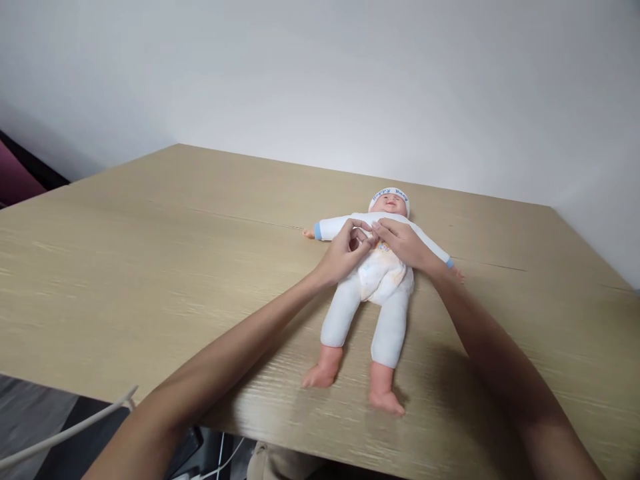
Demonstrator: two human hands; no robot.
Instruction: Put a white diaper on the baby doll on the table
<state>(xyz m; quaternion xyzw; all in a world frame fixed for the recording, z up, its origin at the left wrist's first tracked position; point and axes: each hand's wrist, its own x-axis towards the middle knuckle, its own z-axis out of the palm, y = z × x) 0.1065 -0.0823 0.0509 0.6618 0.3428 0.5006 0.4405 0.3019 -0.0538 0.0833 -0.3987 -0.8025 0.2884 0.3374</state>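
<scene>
A baby doll [391,203] in a white suit with blue cuffs and a lettered white headband lies on its back. Its head points away from me and its bare feet point toward me. A white printed diaper [383,275] is around its hips, over the suit. Over the doll's chest, my left hand [349,249] is closed with thumb and fingertips pinched together. Close beside it, my right hand [399,240] also has its fingers pressed together on the doll's front. What lies between the fingertips of either hand is too small and partly hidden to name.
The doll lies on a wide wooden table [175,267] that reaches to a plain pale wall [325,80]. A white cable [70,430] curves past the table's front left edge. Something pink and black [20,170] stands at far left.
</scene>
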